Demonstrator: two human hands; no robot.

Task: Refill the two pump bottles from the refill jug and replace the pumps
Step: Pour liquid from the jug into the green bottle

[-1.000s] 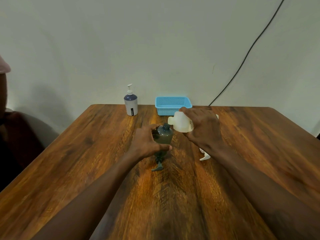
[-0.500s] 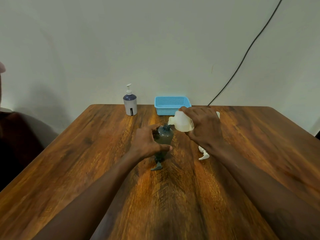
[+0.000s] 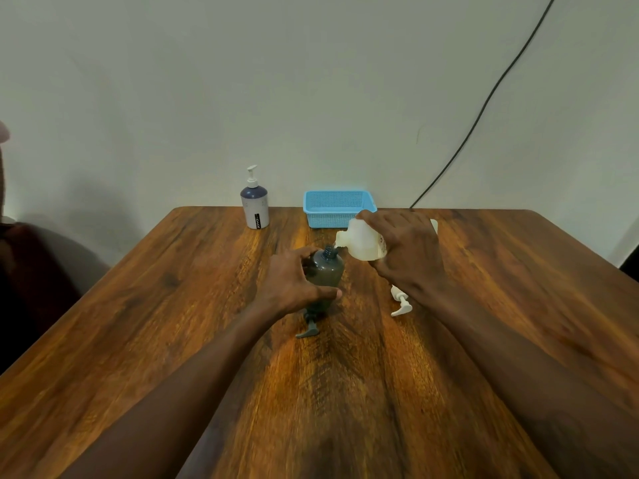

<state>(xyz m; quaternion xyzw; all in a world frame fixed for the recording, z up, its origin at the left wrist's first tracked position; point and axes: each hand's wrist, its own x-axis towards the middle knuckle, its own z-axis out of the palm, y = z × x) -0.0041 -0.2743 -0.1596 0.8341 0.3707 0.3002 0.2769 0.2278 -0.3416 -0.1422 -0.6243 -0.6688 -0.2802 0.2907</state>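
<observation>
Head view: right hand (image 3: 408, 250) grips the refill jug (image 3: 361, 242) tipped leftward (long axis near horizontal), its spout just over the open neck of the grey pump bottle (image 3: 326, 271), clasped upright by left hand (image 3: 294, 288).

Two bottles: grey bottle (image 3: 325, 274) at centre, white-and-navy bottle (image 3: 255, 209) at 11 o'clock. One refill jug (image 3: 361, 242) at 1 o'clock. Two loose pumps: grey pump (image 3: 309, 328) at 6, white pump (image 3: 401, 302) at 4. One blue basket (image 3: 337, 209) at 12. One cable (image 3: 484, 105). One table (image 3: 173, 340).
</observation>
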